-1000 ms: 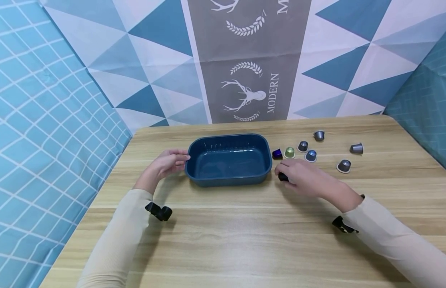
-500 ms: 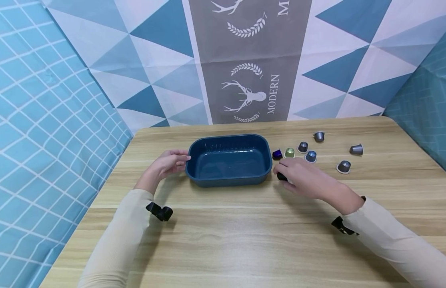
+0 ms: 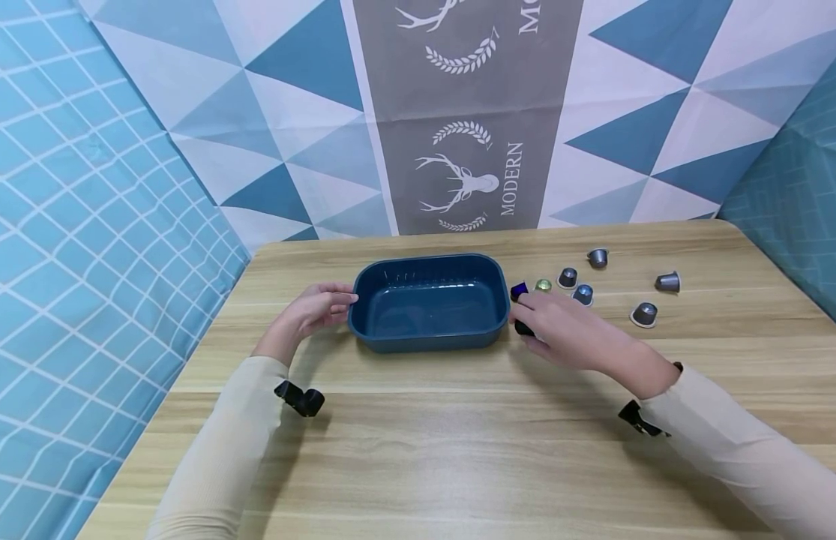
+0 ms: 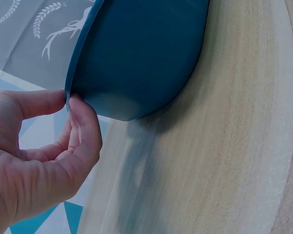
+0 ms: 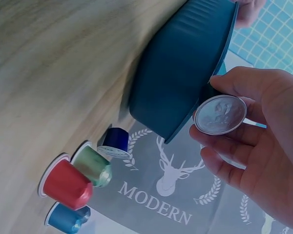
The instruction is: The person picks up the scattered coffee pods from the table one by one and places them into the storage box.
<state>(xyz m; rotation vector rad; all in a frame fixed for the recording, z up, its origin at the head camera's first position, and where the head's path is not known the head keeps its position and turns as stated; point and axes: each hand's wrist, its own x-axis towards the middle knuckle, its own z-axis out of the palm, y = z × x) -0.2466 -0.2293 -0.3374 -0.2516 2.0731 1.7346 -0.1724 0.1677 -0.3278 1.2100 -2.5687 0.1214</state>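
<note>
A dark blue rectangular basin (image 3: 427, 346) stands on the table. My left hand (image 3: 316, 309) pinches its left rim between thumb and fingers, plainly seen in the left wrist view. By the basin's right end, my right hand (image 3: 573, 330) holds a black coffee capsule (image 3: 522, 328). In the right wrist view the capsule's round silver lid (image 5: 220, 115) faces the camera, close to the basin's rim. Just beyond this hand sit a dark blue capsule (image 3: 519, 291) and a green capsule (image 3: 543, 286). A red capsule (image 5: 67, 181) shows only in the right wrist view.
To the right lie a blue capsule (image 3: 582, 294) and several grey ones, including a tipped capsule (image 3: 668, 282) and an upright capsule (image 3: 644, 314). A patterned cloth (image 3: 471, 105) hangs behind the wooden table (image 3: 418, 435); blue gridded cloth (image 3: 87, 247) covers the left side.
My right hand has shifted slightly left with the black capsule, closer to the basin, and now partly covers the green capsule. My left hand stays on the rim.
</note>
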